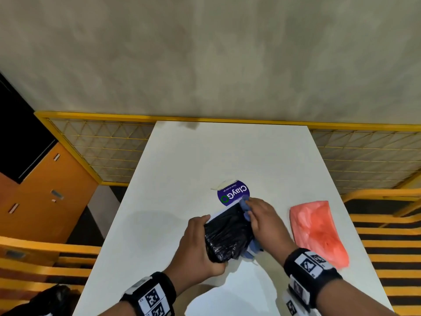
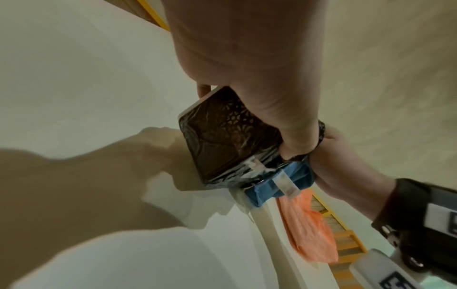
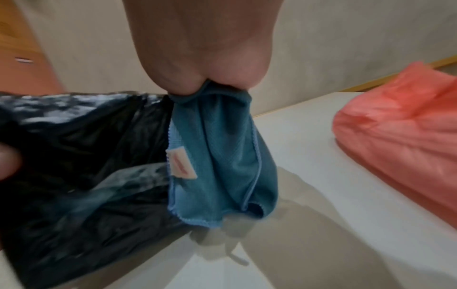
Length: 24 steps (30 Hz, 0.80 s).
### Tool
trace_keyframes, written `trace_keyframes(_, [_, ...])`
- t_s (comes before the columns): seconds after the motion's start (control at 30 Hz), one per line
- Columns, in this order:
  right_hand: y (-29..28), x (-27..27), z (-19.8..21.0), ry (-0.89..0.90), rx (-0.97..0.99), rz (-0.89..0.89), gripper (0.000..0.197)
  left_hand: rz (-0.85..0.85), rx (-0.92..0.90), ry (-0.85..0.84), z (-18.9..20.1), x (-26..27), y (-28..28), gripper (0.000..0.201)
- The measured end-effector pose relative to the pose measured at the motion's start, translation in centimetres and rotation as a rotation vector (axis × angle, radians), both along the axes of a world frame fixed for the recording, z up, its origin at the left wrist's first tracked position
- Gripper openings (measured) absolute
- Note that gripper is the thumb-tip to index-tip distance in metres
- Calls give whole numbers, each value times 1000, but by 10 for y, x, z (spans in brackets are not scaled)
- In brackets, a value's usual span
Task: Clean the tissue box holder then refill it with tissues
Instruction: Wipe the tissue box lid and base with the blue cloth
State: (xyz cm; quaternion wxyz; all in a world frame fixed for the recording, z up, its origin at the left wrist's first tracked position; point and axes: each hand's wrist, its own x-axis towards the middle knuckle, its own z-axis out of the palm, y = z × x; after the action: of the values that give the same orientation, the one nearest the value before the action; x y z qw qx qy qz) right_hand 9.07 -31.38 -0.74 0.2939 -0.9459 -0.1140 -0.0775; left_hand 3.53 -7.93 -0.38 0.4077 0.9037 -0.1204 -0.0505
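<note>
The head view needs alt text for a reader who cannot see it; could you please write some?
A left hand grips a black holder over a white table while the right hand presses a blue cloth against its side. A pink bag lies to the right, a round purple sticker just beyond.

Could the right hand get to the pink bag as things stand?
Probably yes: the pink bag lies uncovered on the table just beside the right hand, though its grip is full of blue cloth.

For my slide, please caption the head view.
Left hand grips black holder; right hand wipes it with blue cloth.
</note>
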Motion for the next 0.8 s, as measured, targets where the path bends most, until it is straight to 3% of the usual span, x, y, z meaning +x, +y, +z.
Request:
trace_keyframes(0.07, [-10, 9, 2, 90, 93, -122, 27, -30, 34, -22, 4, 5, -2, 109])
trace_keyframes(0.13, [-6, 6, 14, 41, 158, -136, 25, -46, 52, -27, 9, 9, -4, 107])
trace_keyframes(0.23, [35, -25, 42, -146, 134, 158, 31, -50, -2, -40, 14, 11, -5, 92])
trace_keyframes(0.33, [68, -62, 33, -153, -51, 381, 39, -47, -145, -64, 10, 11, -2, 64])
trace_keyframes(0.4, [62, -63, 18, -171, -147, 395, 40, -66, -132, -37, 8, 7, 0, 76])
trace_keyframes(0.5, [36, -41, -1, -196, -161, 277, 37, -13, -67, -19, 0, -1, 2, 97])
trace_keyframes(0.63, [1, -16, -8, -76, -79, 116, 39, -5, -14, -6, -2, 0, -2, 106])
trace_keyframes(0.7, [-15, -4, -4, 21, 48, 12, 41, -20, 6, 2, 3, 3, -4, 107])
trace_keyframes(0.8, [-34, 4, 4, 169, 232, -236, 26, -48, 41, 12, 6, 4, -1, 111])
